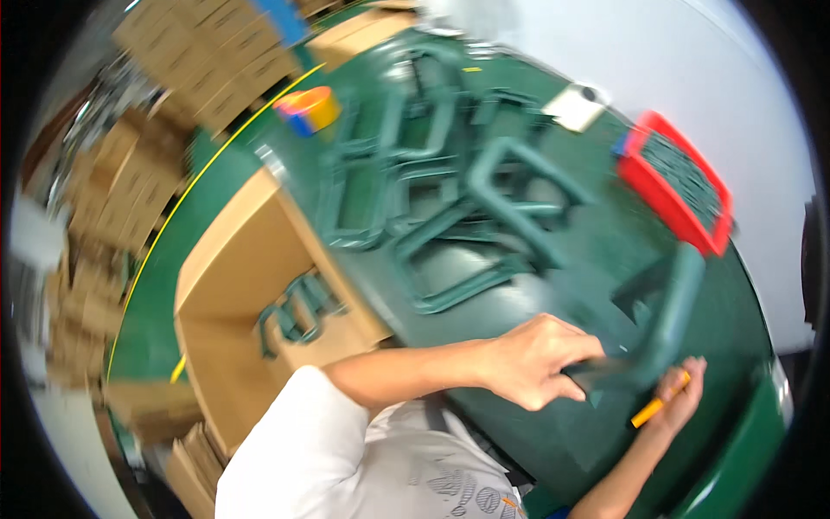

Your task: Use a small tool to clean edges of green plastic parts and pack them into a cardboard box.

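Note:
My left hand (540, 359) reaches across from the left, its fingers closed on one end of a dark green plastic frame piece (673, 316), which is smeared by motion. The piece stands tilted above the table, its thick bar rising to the right. Below its right side my right hand (681, 400) is closed around a slim yellow-handled tool (648, 413); its working end cannot be made out. Whether the right hand also touches the frame piece is unclear. Several similar green frames (458, 281) lie loosely piled on the table beyond my left hand.
At my left, an open cardboard box (233, 259) holds a few green frames (303, 313). A red bin (644, 177) of small dark green parts stands at the far right. Rolls of coloured tape (318, 108) and a white pad (575, 108) lie toward the table's back. Stacked cartons (207, 65) stand behind.

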`<state>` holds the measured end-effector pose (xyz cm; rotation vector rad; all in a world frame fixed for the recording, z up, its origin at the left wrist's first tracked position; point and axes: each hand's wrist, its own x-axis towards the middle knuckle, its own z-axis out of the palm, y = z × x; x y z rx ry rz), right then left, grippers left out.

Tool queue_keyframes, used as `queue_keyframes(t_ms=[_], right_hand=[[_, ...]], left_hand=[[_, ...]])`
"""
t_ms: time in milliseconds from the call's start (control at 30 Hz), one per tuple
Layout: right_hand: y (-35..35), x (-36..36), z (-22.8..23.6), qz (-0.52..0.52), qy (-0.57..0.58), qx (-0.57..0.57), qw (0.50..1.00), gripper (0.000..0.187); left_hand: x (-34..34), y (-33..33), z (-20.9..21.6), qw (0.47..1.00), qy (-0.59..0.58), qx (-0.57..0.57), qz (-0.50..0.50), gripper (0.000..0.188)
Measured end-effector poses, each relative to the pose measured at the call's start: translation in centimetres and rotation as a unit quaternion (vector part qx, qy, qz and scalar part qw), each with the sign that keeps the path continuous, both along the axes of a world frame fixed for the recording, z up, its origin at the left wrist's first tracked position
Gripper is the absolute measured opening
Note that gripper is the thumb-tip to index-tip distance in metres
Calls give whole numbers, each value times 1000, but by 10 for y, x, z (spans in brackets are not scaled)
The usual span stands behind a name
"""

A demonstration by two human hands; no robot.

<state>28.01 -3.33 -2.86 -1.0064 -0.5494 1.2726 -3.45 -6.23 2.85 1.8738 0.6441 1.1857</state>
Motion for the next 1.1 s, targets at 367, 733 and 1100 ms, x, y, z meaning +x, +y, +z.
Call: queue_keyframes(t_ms=[367, 733, 1100], right_hand=[[14, 33, -24, 104, 40, 65, 992, 29], [22, 93, -38, 207, -1, -8, 978, 44], [24, 46, -25, 75, -103, -17, 992, 32]], left_hand=[[-287, -220, -32, 580, 108, -129, 797, 23], [-437, -418, -181, 480, 720, -377, 331, 11], [-446, -409, -231, 388, 719, -124, 564, 24]])
